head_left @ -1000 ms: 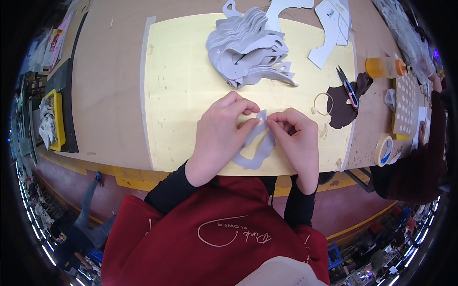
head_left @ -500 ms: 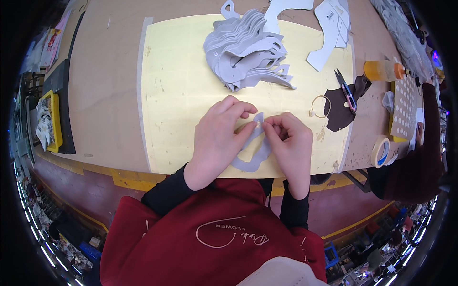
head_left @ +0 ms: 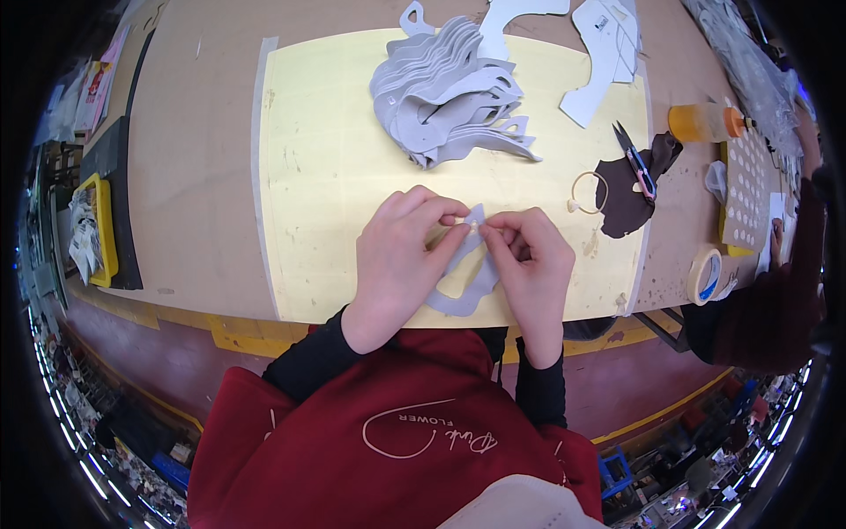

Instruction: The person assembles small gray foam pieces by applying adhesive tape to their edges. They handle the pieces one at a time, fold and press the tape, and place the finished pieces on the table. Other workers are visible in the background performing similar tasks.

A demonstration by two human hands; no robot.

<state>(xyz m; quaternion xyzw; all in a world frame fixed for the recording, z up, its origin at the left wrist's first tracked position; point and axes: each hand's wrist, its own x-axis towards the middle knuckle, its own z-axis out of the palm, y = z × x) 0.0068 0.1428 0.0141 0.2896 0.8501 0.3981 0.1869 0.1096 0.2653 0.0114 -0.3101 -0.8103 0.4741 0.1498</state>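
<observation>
A grey, curved cut-out piece [head_left: 458, 302] of thin sheet material lies at the front of the yellow sheet [head_left: 326, 212], its pointed end between my hands. My left hand [head_left: 401, 251] pinches that end from the left with thumb and forefinger. From the right, my right hand [head_left: 536, 264] grips the same end between thumb and fingertips, its other fingers curled in. A small pale spot shows on the piece between the fingertips, too small to name. Beyond my hands sits a pile of similar grey pieces [head_left: 441, 97], layered and wavy.
Right of my hands lie a thin beige ring [head_left: 604, 196], a dark brown scrap [head_left: 619, 216] and thread snips [head_left: 636, 163] on it. Farther right are an orange-capped bottle [head_left: 696, 123], a tape roll [head_left: 705, 275] and a person's dark sleeve [head_left: 780, 282]. White patterns [head_left: 608, 40] lie behind.
My left fingertips have shifted slightly on the pointed end. Both hands keep hold of the grey piece, and the whole view has moved a little.
</observation>
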